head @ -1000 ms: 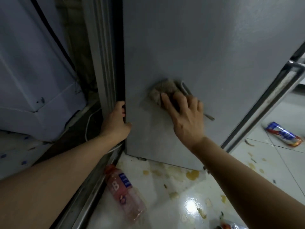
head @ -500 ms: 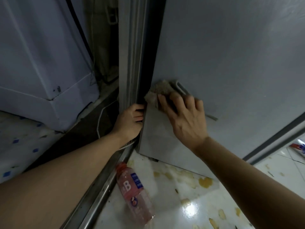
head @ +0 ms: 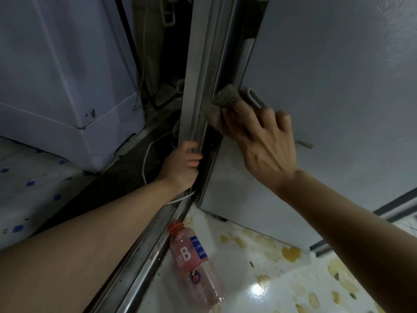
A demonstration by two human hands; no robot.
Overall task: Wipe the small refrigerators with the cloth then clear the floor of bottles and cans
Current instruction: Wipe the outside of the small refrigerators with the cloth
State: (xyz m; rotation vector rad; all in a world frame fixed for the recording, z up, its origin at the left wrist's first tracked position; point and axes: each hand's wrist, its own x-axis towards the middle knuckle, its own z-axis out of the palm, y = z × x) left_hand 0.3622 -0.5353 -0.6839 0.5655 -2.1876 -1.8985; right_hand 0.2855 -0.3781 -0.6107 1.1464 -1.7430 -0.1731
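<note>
I brace my left hand [head: 183, 164], fingers curled round the metal frame [head: 198, 91], so my right hand [head: 259, 141] can press the cloth [head: 222, 105] flat-fingered into the refrigerator [head: 327, 86] side's left edge, while the pink bottle [head: 194, 260] waits on the floor [head: 270, 290]

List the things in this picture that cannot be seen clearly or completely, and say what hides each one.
Head view only:
- Cloth: its lower part is under the right hand.
- Left hand: fingertips curl round the metal frame, out of sight.
- Pink bottle: small label print is too tiny to read; only a large "B" shows.
- Refrigerator: top and right side are cut off by the picture edge.
</note>
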